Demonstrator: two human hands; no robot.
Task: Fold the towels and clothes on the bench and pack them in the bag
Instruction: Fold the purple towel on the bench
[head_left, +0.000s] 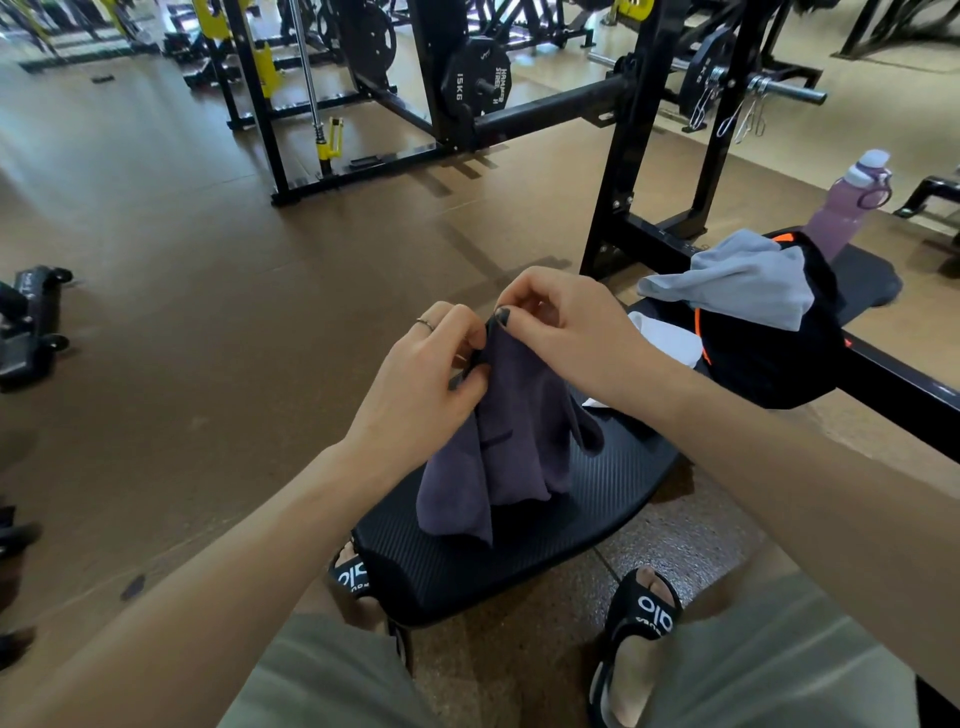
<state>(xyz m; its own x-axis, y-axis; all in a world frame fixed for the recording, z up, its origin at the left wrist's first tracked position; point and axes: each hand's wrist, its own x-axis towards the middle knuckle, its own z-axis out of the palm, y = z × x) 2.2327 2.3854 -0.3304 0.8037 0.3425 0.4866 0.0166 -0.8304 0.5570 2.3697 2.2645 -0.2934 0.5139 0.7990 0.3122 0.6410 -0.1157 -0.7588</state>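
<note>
A dark purple towel (509, 447) hangs bunched above the black bench pad (597, 499), its lower folds touching the pad. My left hand (426, 379) pinches its upper edge on the left, and my right hand (566, 332) pinches the same edge just beside it. Farther along the bench lies a black bag with orange trim (769, 353), a grey garment (743, 283) draped over it. A white cloth (670, 338) lies between the bag and the purple towel.
A purple water bottle (847, 208) stands behind the bag on the bench's far end. A black rack frame (639, 156) with weight plates rises just past the bench. Brown gym floor (208, 312) spreads to the left. My sandalled feet (644, 613) flank the bench.
</note>
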